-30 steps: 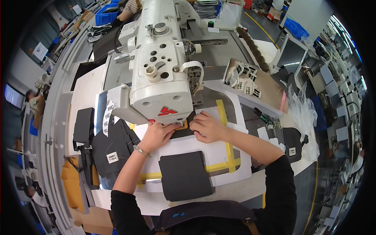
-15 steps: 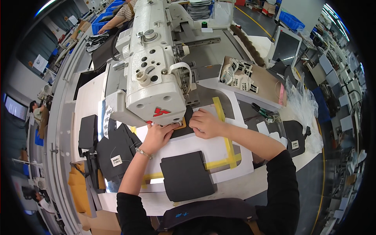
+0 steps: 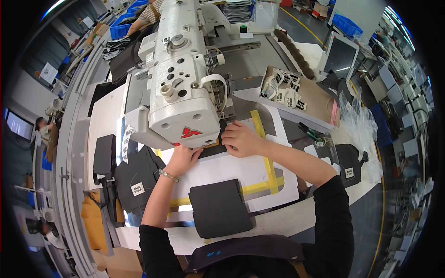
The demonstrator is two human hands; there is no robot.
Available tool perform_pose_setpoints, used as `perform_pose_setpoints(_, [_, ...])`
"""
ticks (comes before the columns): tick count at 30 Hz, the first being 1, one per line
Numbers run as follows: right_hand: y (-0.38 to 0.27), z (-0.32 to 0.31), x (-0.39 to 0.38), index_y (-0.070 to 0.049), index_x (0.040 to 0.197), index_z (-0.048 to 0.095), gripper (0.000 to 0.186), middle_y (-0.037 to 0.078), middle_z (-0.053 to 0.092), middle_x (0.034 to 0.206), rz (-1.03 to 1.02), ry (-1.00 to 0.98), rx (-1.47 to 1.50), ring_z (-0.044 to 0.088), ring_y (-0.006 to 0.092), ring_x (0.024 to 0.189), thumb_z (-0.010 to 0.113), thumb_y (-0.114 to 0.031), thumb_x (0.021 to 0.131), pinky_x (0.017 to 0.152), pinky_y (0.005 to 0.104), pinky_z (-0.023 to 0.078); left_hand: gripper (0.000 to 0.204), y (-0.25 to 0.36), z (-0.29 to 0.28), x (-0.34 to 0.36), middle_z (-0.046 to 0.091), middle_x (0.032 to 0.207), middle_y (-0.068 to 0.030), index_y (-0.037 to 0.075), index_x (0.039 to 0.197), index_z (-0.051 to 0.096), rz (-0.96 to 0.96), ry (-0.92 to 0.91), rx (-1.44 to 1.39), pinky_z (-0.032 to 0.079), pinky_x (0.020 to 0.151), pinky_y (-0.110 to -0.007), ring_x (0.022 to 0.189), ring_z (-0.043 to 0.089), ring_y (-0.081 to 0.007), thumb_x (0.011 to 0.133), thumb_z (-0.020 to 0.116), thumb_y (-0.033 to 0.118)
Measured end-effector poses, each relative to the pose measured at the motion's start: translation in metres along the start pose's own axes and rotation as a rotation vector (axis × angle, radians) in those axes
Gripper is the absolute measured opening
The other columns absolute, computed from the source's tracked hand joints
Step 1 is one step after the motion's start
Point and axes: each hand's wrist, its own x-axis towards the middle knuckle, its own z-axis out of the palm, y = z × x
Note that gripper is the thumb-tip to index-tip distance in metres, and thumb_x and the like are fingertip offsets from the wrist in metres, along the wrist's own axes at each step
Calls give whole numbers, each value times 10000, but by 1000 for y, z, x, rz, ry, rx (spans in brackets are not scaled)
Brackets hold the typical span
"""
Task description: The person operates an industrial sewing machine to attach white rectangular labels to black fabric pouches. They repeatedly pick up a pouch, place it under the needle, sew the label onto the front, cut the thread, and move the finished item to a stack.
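Observation:
A white sewing machine stands over a dark flat piece with a small tan patch on it. My left hand is at the piece, fingertips mostly hidden under the machine head. My right hand rests on the piece just right of the needle area, fingers curled down onto it. Beneath is a white template edged with yellow tape. A folded dark stack lies nearer me; cut dark pieces lie left of my left hand.
Right lie a tray of labels, green-handled snips, a clear plastic bag and a dark labelled piece. A monitor stands behind. A co-worker's arm shows at the back left. Mustard material hangs at the left edge.
Both my hands have moved a little forward with the dark piece and template. My left fingers are further under the machine head; my right hand is slightly higher, still curled.

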Motion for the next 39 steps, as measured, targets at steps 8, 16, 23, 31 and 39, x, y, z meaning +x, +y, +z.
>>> perform_pose_setpoints(8, [-5, -5, -5, -92, 759, 656, 88, 18, 656, 955, 16, -65, -43, 557, 208, 982, 705, -165, 763, 891, 404, 390, 254, 5, -22, -6, 667, 857, -156, 51, 1030, 715, -23, 23, -81, 509, 767, -393, 848, 636, -358, 793, 741, 138])
perform_pose_setpoints(16, [-7, -45, -7, -186, 852, 732, 80, -37, 641, 990, 129, -377, -49, 538, 159, 1070, 697, -240, 803, 1004, 511, 252, 347, 20, -57, -23, 710, 943, -84, 65, 1022, 722, -108, 13, 131, 453, 909, -383, 921, 644, -280, 715, 797, 207])
perform_pose_setpoints(23, [-25, -77, -4, -175, 941, 732, 156, -57, 681, 1044, 247, -670, -119, 562, 115, 1063, 704, -266, 818, 1037, 471, 210, 215, 40, -33, -20, 657, 888, 4, 99, 917, 710, 169, -51, 355, 451, 856, -337, 950, 607, -174, 726, 745, 190])
perform_pose_setpoints(31, [-31, -62, -18, -188, 873, 703, 107, -86, 617, 887, 193, -444, -262, 554, 108, 980, 719, -259, 795, 985, 457, 261, 188, 49, -23, -22, 622, 770, -1, 65, 922, 699, 333, 107, 435, 464, 781, -306, 811, 614, -163, 752, 621, 81])
perform_pose_setpoints(39, [-36, -47, -21, -150, 890, 693, 142, -68, 600, 863, 118, -392, -385, 565, 113, 915, 694, -173, 749, 885, 410, 324, 180, 49, -6, -23, 592, 736, 0, 56, 913, 671, 297, 252, 473, 429, 679, -320, 733, 580, -170, 741, 631, 89])
